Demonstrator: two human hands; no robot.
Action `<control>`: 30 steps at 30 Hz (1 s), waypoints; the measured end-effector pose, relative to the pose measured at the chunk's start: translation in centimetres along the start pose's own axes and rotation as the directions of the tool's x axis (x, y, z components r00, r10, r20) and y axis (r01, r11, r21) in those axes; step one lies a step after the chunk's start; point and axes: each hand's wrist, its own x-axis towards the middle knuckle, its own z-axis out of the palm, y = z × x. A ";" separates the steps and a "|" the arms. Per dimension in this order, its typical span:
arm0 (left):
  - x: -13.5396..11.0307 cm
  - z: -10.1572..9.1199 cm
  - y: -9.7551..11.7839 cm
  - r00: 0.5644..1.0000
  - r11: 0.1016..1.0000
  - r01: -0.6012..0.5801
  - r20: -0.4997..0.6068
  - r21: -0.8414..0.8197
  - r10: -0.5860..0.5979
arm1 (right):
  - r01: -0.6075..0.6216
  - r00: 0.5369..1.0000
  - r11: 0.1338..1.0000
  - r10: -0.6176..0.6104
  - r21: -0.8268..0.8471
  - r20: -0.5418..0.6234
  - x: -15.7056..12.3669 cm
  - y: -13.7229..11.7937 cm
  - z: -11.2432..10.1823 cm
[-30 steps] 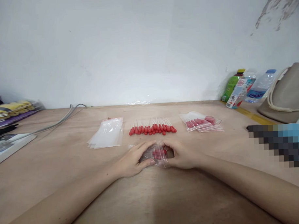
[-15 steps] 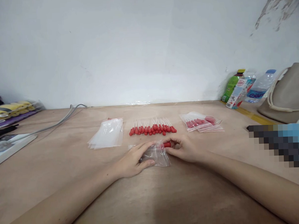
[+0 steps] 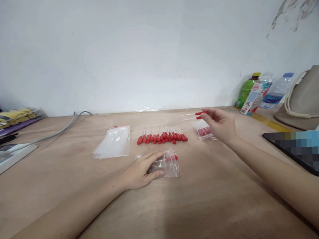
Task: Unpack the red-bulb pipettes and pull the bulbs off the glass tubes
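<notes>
While the left hand point(image 3: 144, 170), thumb and fingers spread, rested on a clear bag point(image 3: 171, 168), the right hand point(image 3: 221, 124) pinched red-headed sticks point(image 3: 198, 113) between its fingertips; a stick pile point(image 3: 162, 136) lay beyond the left fingers.

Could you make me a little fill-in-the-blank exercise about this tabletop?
The person's right hand holds thin white sticks with thick ____ ends.
The person's ____ hand rests on the nearest flat, clear plastic bag.
The green plastic bottle by the wall has a ____ cap.

Missing words: red; left; yellow.
</notes>
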 end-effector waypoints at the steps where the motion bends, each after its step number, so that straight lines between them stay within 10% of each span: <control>1: 0.0 0.0 0.0 1.000 1.000 0.000 -0.002 0.001 0.000 | 0.067 0.998 0.995 -0.067 -0.073 0.008 -0.6 0.6 0.5; 7: 0.1 0.0 0.0 1.000 1.000 -0.006 0.000 -0.002 0.006 | 0.429 0.881 0.863 -0.336 -0.267 0.332 -2.8 4.2 2.8; 15: 0.1 0.1 -0.1 1.000 1.000 -0.019 -0.013 0.002 0.019 | 0.522 0.790 0.808 -0.336 -0.274 0.513 -3.0 4.5 3.5; 30: 0.1 -0.1 0.1 1.000 1.000 -0.001 0.001 -0.005 0.001 | 0.357 0.899 0.903 -0.263 -0.239 0.350 -4.5 1.9 2.5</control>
